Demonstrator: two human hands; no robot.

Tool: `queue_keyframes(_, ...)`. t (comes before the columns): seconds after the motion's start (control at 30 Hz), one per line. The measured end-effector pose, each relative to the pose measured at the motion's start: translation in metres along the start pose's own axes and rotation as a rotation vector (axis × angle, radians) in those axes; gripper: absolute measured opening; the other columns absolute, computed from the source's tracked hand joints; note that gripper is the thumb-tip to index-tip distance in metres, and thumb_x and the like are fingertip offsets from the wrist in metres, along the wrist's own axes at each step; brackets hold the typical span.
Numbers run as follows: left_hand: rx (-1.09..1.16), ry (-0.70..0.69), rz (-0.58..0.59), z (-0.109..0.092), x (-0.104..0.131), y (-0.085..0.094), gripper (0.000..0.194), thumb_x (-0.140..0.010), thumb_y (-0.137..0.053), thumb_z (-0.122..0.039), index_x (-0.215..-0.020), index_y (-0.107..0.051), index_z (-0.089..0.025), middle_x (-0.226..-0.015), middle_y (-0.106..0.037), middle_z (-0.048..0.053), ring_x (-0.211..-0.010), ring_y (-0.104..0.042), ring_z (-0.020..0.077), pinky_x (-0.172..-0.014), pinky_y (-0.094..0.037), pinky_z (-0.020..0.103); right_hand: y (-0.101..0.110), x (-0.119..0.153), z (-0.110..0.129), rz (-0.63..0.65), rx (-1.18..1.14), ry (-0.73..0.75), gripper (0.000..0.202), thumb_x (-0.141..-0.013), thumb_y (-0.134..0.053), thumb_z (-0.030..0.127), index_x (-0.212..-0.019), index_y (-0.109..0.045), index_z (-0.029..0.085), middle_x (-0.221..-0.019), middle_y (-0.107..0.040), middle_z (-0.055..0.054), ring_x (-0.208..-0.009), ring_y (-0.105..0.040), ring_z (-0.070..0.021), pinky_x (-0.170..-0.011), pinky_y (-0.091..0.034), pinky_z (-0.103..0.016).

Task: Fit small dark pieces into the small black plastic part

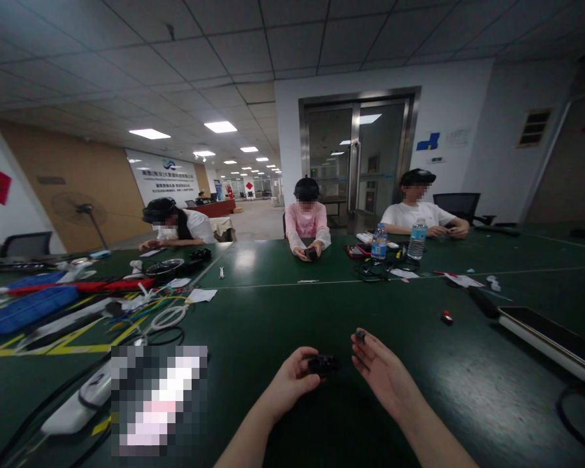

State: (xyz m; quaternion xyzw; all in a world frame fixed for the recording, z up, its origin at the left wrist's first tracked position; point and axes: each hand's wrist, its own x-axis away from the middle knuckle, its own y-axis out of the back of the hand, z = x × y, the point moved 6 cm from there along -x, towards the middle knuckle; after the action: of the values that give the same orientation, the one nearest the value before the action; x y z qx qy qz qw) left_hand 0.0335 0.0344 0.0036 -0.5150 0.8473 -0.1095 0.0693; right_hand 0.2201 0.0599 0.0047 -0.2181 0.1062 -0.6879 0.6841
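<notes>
Between the thumb and fingers of my left hand (295, 382) is a black object (323, 364), dark and small, its details hard to make out. To its right, my right hand (381, 372) is raised palm up, with a small dark piece (360, 334) pinched at its fingertips. The two hands are apart, above the green table (253, 325). A small red and black item (447, 317) lies on the table to the right of my right hand.
Cables (168, 317), a blue tray (29, 309) and a white power strip (85, 396) lie left. Bottles (379, 242) stand further back. A flat device (550, 338) lies right. Three people sit across the table.
</notes>
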Motion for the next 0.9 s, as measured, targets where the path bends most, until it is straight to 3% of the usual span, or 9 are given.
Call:
queue_keyframes(0.4, 0.008, -0.019, 0.019, 0.0058, -0.0037, 0.0007, 0.048, -0.069, -0.071, -0.016, -0.11, -0.046, -0.019, -0.104, -0.064, 0.007, -0.086, -0.061, 0.0165, -0.072, -0.04, 0.026, 0.0048, -0.0014, -0.0035, -0.062, -0.284, -0.107, 0.007, -0.079, -0.06, 0.029, -0.081, -0.066, 0.025, -0.075, -0.068, 0.003, -0.072, -0.064, -0.0137, -0.067, -0.052, -0.026)
queue_keyframes(0.9, -0.095, -0.034, -0.03, 0.0038, -0.002, 0.0042, 0.048, -0.068, -0.072, -0.018, -0.11, -0.049, -0.02, -0.107, -0.06, 0.007, -0.092, -0.058, 0.0193, -0.079, -0.042, 0.032, -0.0002, -0.0009, -0.004, -0.003, -0.261, -0.092, 0.01, -0.074, -0.068, 0.03, -0.083, -0.068, 0.027, -0.082, -0.07, 0.003, -0.074, -0.063, -0.0148, -0.068, -0.052, -0.027)
